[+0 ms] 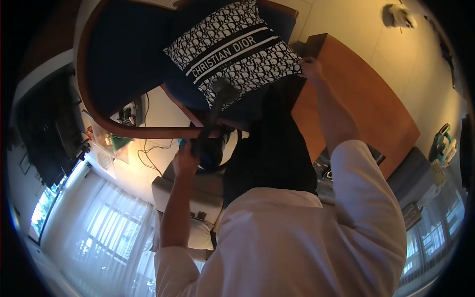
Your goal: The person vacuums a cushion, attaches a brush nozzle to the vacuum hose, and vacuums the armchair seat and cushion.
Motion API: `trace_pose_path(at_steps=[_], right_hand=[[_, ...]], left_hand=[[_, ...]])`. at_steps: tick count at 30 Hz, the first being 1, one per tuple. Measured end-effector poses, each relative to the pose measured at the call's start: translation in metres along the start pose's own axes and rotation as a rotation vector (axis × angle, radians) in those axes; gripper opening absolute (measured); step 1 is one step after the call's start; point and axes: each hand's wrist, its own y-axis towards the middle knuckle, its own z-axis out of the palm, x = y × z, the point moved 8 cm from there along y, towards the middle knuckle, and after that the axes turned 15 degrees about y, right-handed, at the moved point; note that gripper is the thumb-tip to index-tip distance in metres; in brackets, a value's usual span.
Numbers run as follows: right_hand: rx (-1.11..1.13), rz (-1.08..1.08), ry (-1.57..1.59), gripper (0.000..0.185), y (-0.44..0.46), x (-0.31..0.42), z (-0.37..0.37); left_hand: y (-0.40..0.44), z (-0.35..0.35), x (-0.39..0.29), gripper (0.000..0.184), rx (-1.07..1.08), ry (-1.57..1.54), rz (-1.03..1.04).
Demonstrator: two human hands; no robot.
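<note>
A black-and-white patterned cushion (232, 47) lettered "CHRISTIAN DIOR" rests on a dark blue upholstered chair (126, 54) with a curved wooden frame. My right hand (310, 68) pinches the cushion's right corner. Lower left, my left hand (185, 161) is wrapped round the grip of a dark tool that looks like a vacuum cleaner wand (210, 123). Its dark head (225, 90) lies over the cushion's lower edge; whether it presses on the fabric I cannot tell. Beside my left hand, a dark rounded body with a loop of hose is partly hidden.
A wooden tabletop (366, 109) spreads to the right of the chair. Cables (146, 153) trail over the floor at left. A beige sofa (198, 198) stands behind my left arm. A furry animal (398, 16) is on the floor at the upper right.
</note>
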Motion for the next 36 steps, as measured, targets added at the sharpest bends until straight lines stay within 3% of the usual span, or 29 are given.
trace_pose_path(at_steps=[4, 6, 7, 9, 12, 15, 17, 19, 21, 25, 28, 30, 32, 34, 36], right_hand=[[-0.036, 0.018, 0.016, 0.034, 0.021, -0.015, -0.001], [0.074, -0.144, -0.368, 0.048, 0.037, -0.013, 0.005], [0.074, -0.146, -0.373, 0.048, 0.034, -0.002, 0.012], [-0.041, -0.426, -0.509, 0.067, 0.012, 0.054, 0.046], [0.165, -0.426, -0.345, 0.075, 0.011, 0.089, 0.098], [0.2, -0.431, -0.502, 0.07, 0.035, 0.093, 0.121], [0.154, -0.304, -0.59, 0.058, 0.034, 0.083, 0.132], [0.126, -0.299, -0.534, 0.055, 0.034, 0.085, 0.127], [0.061, -0.346, -0.46, 0.048, 0.035, 0.091, 0.123], [0.009, -0.42, -0.527, 0.053, 0.039, 0.097, 0.117], [0.152, -0.277, -0.442, 0.055, 0.04, 0.09, 0.117], [0.228, 0.14, -0.075, 0.062, 0.052, 0.074, 0.117], [0.243, 0.037, -0.024, 0.065, 0.076, 0.066, 0.118], [0.226, -0.163, -0.435, 0.064, 0.074, 0.078, 0.12], [0.228, -0.128, -0.501, 0.056, 0.073, 0.08, 0.126]], left_hand=[[-0.044, -0.021, 0.042, 0.042, -0.039, 0.105, -0.002], [-0.057, -0.043, 0.022, 0.044, -0.089, 0.002, 0.001], [-0.057, -0.05, 0.011, 0.045, -0.092, -0.051, 0.037], [-0.041, -0.07, -0.018, 0.043, -0.141, -0.092, 0.081], [0.001, -0.117, -0.079, 0.044, -0.188, -0.163, 0.153], [0.017, -0.138, -0.096, 0.042, -0.172, -0.213, 0.151], [0.023, -0.129, -0.081, 0.037, -0.157, -0.204, 0.131], [0.025, -0.086, -0.041, 0.037, 0.056, -0.122, -0.041], [0.018, -0.048, 0.013, 0.039, 0.002, -0.073, -0.042], [-0.041, -0.031, 0.105, 0.04, 0.006, -0.17, -0.224], [-0.045, -0.091, 0.074, 0.037, -0.056, -0.333, -0.161], [-0.01, -0.111, 0.03, 0.037, -0.068, -0.265, -0.054], [0.036, -0.139, -0.033, 0.038, -0.091, -0.302, 0.08], [0.079, -0.145, -0.085, 0.038, -0.068, -0.312, 0.209], [0.102, -0.137, -0.094, 0.038, -0.034, -0.266, 0.247]])
